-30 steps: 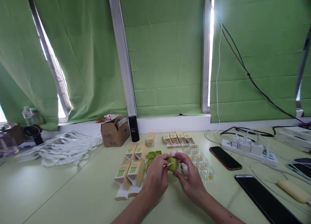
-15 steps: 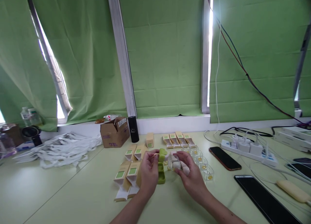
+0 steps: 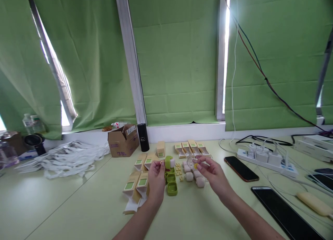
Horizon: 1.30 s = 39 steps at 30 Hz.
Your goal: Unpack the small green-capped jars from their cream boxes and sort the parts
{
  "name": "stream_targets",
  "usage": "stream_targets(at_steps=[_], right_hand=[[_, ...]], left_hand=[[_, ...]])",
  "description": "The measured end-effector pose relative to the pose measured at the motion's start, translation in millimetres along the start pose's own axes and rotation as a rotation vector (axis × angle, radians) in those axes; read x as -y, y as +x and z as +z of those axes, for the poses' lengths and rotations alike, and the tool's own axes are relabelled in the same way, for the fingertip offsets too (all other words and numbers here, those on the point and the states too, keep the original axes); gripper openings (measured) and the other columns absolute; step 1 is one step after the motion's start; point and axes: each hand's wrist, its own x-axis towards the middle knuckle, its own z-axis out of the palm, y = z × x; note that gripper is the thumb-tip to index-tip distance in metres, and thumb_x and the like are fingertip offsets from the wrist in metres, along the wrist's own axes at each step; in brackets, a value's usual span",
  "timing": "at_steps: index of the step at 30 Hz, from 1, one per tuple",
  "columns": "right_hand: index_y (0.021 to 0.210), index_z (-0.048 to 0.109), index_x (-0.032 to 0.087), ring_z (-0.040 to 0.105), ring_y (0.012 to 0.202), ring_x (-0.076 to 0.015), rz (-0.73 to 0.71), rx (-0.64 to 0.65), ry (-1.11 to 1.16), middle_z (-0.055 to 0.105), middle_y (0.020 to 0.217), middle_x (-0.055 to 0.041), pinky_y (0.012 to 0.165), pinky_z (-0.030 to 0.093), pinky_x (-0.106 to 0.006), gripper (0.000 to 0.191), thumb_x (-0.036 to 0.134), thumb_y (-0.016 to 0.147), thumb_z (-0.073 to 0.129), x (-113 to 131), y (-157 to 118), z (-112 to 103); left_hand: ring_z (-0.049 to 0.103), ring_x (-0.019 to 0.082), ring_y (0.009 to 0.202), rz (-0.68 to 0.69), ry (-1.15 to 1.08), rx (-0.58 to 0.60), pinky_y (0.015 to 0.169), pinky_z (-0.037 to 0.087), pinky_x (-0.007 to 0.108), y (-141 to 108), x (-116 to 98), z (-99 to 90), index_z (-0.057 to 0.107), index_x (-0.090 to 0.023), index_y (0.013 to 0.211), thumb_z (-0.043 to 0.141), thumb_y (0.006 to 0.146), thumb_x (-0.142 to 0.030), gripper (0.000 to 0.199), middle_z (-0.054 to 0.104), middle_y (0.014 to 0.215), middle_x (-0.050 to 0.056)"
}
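My left hand (image 3: 156,180) pinches a small green lid-like piece (image 3: 168,161) by a thin loop on its side. A whitish block (image 3: 172,163) sits against the right face of that piece. My right hand (image 3: 214,175) grips a clear plastic cup (image 3: 190,160) with a yellow spot on it, a short way to the right of the green piece. Square green containers (image 3: 172,189) stand in a column below my left fingers. Whitish rounded blocks (image 3: 199,182) lie under my right fingers, beside small yellow pieces (image 3: 178,168). My right hand hides the area behind it.
Tan cartons with open flaps (image 3: 132,186) lie left of my left hand, and more cartons (image 3: 191,149) stand behind. A brown box (image 3: 123,142) and black cylinder (image 3: 143,137) are at the back. Phones (image 3: 241,168) and a power strip (image 3: 267,162) with cables occupy the right.
My hands have moved apart. The clear cup has shifted up and away from the whitish block, tilting in my right hand. My left hand has moved slightly left with the green piece.
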Motion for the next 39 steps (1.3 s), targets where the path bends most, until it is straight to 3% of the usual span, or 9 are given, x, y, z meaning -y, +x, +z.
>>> stream_targets(at_steps=[2, 4, 8, 15, 34, 39], right_hand=[[0.077, 0.074, 0.025, 0.063, 0.116, -0.0325, -0.084, 0.001, -0.151, 0.068, 0.114, -0.0084, 0.099, 0.051, -0.046, 0.038, 0.062, 0.075, 0.081, 8.0, 4.9, -11.0], [0.077, 0.078, 0.029, 0.060, 0.115, -0.0335, -0.155, -0.019, -0.381, 0.066, 0.107, -0.0075, 0.103, 0.046, -0.051, 0.029, 0.058, 0.078, 0.079, 12.8, 5.0, -22.8], [0.074, 0.078, 0.033, 0.061, 0.101, -0.0324, -0.216, 0.099, -0.749, 0.066, 0.097, -0.0065, 0.095, 0.045, -0.053, 0.013, 0.039, 0.084, 0.074, 10.2, -8.3, -44.3], [0.077, 0.076, 0.032, 0.061, 0.103, -0.0314, -0.322, 0.160, -1.144, 0.070, 0.101, -0.0062, 0.092, 0.041, -0.051, 0.019, 0.016, 0.082, 0.067, -10.0, -32.7, -64.9], [0.075, 0.075, 0.024, 0.058, 0.103, -0.0291, -0.284, 0.212, -1.310, 0.072, 0.099, -0.0066, 0.086, 0.040, -0.045, 0.026, 0.005, 0.081, 0.061, -23.5, -35.7, -69.7], [0.097, 0.074, 0.026, 0.059, 0.108, -0.0319, -0.364, 0.168, -1.262, 0.072, 0.108, -0.0076, 0.090, 0.045, -0.050, 0.027, 0.007, 0.080, 0.063, -24.5, -35.0, -71.6]], left_hand=[[0.065, 0.015, 0.064, 0.000, 0.005, 0.004, 0.063, 0.051, 0.026, -0.2, -0.5, 0.2, 0.060, -0.019, 0.082, 0.079, 0.075, -0.063, 0.048, 0.067, 0.072, -0.001], [0.064, 0.015, 0.064, -0.003, 0.004, 0.009, 0.064, 0.050, 0.025, -0.4, -0.9, 0.7, 0.060, -0.019, 0.082, 0.079, 0.076, -0.063, 0.048, 0.066, 0.071, -0.001], [0.065, 0.015, 0.065, -0.005, -0.008, 0.013, 0.065, 0.051, 0.026, -0.8, -0.8, 2.0, 0.060, -0.019, 0.082, 0.079, 0.075, -0.062, 0.048, 0.066, 0.072, -0.002], [0.065, 0.016, 0.067, -0.005, -0.013, 0.025, 0.065, 0.050, 0.026, -2.4, -1.0, 2.3, 0.060, -0.019, 0.083, 0.079, 0.076, -0.062, 0.047, 0.067, 0.072, -0.001], [0.061, 0.014, 0.066, -0.025, -0.026, 0.023, 0.064, 0.048, 0.024, -5.2, -3.5, 4.2, 0.061, -0.019, 0.082, 0.083, 0.071, -0.062, 0.050, 0.066, 0.072, -0.001], [0.061, 0.014, 0.064, -0.055, -0.046, 0.049, 0.060, 0.047, 0.023, -7.0, -1.5, 3.8, 0.060, -0.019, 0.081, 0.083, 0.072, -0.058, 0.046, 0.065, 0.071, -0.001]])
